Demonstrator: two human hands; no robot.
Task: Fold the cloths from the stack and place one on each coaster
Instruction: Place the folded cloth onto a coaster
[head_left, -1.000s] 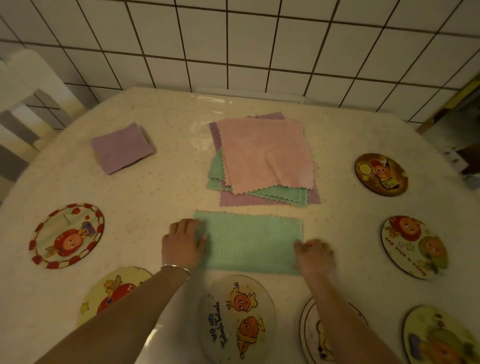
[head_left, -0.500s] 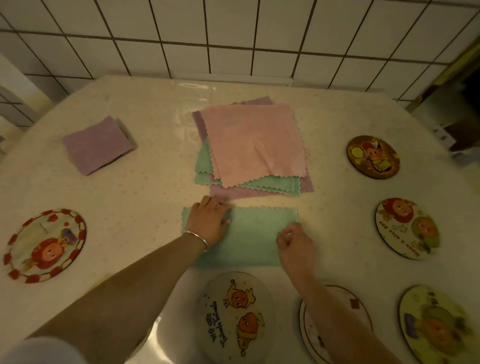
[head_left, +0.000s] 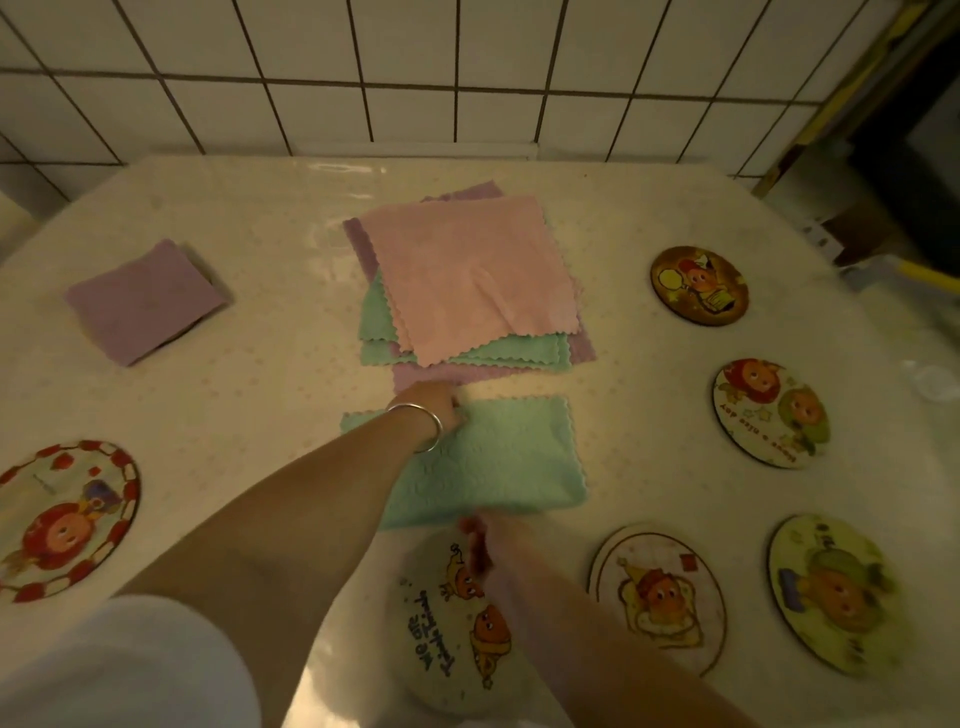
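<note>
One table (head_left: 270, 395), pale cloth cover, tiled wall behind. Seven coasters visible on it: one far left (head_left: 65, 519), one bottom centre (head_left: 447, 644), four down the right side, and a seventh only glimpsed as a dark edge under the folded purple cloth (head_left: 143, 301) at upper left. So one coaster looks served; six bare.

Stack (head_left: 467, 280) sits centre-back, pink on top, green and purple edges showing below. Several cloths left in it.

Green cloth (head_left: 498, 457) lies just in front of the stack, nearly touching its lowest purple edge. A second ago it was a long half-folded strip with a hand at each end. Now the left hand (head_left: 431, 402) has crossed over to the cloth's far edge, and the right hand (head_left: 488, 540) has dropped from the right end to the near edge, over the bottom-centre coaster's rim.

Left hand: fingers bent onto the far edge, seemingly pinching it; partly hidden by wrist and bangle. Right hand: blurred, fingertips at the near hem; cannot tell whether they grip it or only touch.

Judgement: second fold under way, strip into square. After that, placement, likeliest on the coaster nearest the right hand.
</note>
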